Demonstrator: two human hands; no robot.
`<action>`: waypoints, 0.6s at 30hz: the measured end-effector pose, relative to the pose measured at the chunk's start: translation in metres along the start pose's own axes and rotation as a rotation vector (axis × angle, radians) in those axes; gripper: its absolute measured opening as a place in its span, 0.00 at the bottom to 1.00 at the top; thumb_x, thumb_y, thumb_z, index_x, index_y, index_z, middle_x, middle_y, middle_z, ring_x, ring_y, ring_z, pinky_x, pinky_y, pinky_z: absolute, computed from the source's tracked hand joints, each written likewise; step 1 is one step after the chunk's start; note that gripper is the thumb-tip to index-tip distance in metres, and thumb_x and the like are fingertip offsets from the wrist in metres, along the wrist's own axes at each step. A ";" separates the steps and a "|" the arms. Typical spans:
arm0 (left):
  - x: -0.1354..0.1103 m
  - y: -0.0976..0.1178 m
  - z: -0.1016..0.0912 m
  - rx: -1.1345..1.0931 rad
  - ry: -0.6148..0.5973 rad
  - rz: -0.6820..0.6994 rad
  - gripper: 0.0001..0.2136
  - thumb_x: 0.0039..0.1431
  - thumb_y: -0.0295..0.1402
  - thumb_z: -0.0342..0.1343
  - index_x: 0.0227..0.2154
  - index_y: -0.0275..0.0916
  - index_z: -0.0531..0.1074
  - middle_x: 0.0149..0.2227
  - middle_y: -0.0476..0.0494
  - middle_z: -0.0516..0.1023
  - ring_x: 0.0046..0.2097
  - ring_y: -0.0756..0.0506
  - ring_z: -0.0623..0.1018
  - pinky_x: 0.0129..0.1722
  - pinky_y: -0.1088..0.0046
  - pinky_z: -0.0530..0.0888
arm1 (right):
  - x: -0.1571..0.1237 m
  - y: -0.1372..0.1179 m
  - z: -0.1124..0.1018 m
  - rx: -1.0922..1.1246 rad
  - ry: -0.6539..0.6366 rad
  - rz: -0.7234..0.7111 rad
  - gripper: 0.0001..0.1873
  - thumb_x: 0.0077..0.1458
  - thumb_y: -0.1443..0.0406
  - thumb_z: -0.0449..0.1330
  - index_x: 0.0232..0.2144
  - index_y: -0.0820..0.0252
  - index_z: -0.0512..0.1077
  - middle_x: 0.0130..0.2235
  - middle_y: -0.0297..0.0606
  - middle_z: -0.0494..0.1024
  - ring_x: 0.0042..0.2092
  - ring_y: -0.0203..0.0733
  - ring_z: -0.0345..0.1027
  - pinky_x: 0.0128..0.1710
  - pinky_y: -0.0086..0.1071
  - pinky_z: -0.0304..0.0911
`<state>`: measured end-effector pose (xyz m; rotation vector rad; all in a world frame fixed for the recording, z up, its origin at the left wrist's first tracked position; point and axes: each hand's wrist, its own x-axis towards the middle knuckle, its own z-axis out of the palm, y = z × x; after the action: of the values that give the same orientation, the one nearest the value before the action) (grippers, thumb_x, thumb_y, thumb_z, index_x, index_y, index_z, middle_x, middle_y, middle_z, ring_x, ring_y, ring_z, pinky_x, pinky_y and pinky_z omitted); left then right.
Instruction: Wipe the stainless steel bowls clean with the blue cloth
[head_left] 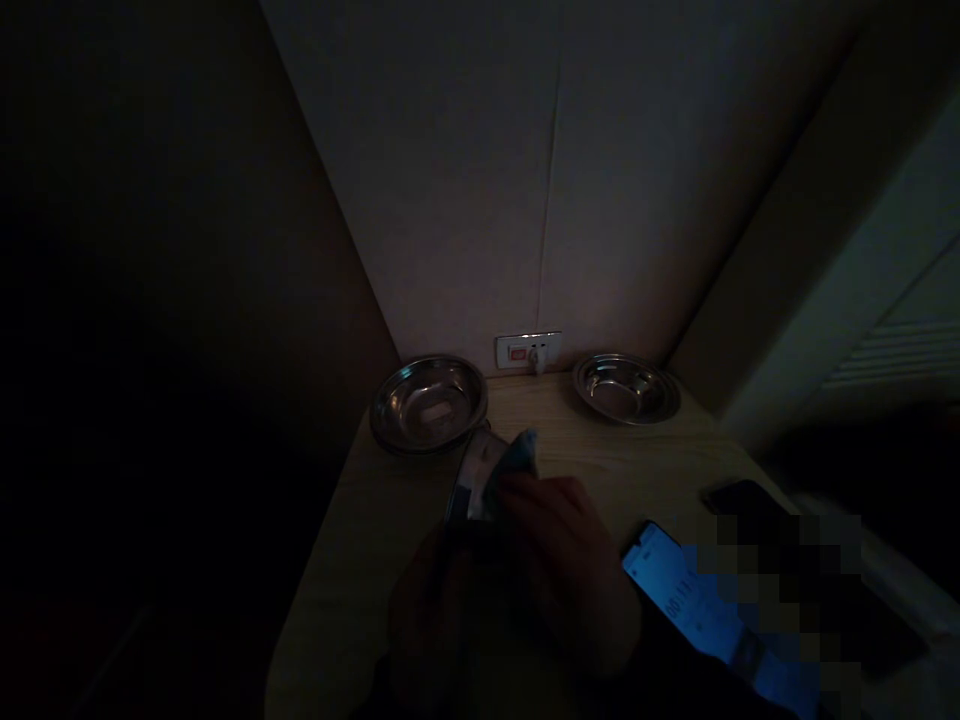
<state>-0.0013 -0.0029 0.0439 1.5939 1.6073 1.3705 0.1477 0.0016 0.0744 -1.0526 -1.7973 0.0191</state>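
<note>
The scene is very dark. My left hand (427,600) grips the lower edge of a steel bowl (474,470) that is tilted up on its side over the wooden table (360,540). My right hand (566,545) presses a bluish cloth (521,455) against the inside of that bowl, fingers closed round the cloth. Both hands are dim and partly in shadow.
Two more steel bowls rest at the back of the table, one on the left (429,403) and one on the right (627,387). A wall socket (528,351) sits between them. A lit phone (679,590) lies at the right, next to a dark object (739,497).
</note>
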 end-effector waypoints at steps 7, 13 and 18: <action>-0.001 -0.007 0.001 -0.004 -0.020 -0.008 0.17 0.54 0.42 0.51 0.35 0.35 0.79 0.35 0.40 0.82 0.35 0.43 0.82 0.33 0.74 0.78 | 0.005 0.001 0.001 0.069 -0.080 -0.071 0.14 0.59 0.72 0.53 0.46 0.60 0.71 0.45 0.42 0.78 0.39 0.42 0.68 0.35 0.34 0.70; -0.001 -0.008 0.001 0.006 -0.035 -0.038 0.20 0.54 0.45 0.50 0.35 0.35 0.80 0.33 0.39 0.82 0.33 0.42 0.82 0.32 0.74 0.78 | 0.010 0.003 0.002 0.052 -0.030 0.026 0.13 0.58 0.74 0.53 0.43 0.63 0.72 0.43 0.44 0.78 0.40 0.43 0.67 0.39 0.36 0.69; 0.000 -0.007 0.002 0.027 -0.013 -0.056 0.22 0.54 0.47 0.49 0.35 0.34 0.79 0.34 0.38 0.82 0.34 0.42 0.82 0.33 0.72 0.78 | 0.005 0.002 0.004 0.117 -0.072 -0.083 0.13 0.58 0.72 0.53 0.44 0.61 0.72 0.44 0.42 0.78 0.39 0.42 0.67 0.37 0.34 0.70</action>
<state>-0.0022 -0.0011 0.0366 1.5578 1.6562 1.3125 0.1454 0.0077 0.0751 -0.9040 -1.8799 0.1119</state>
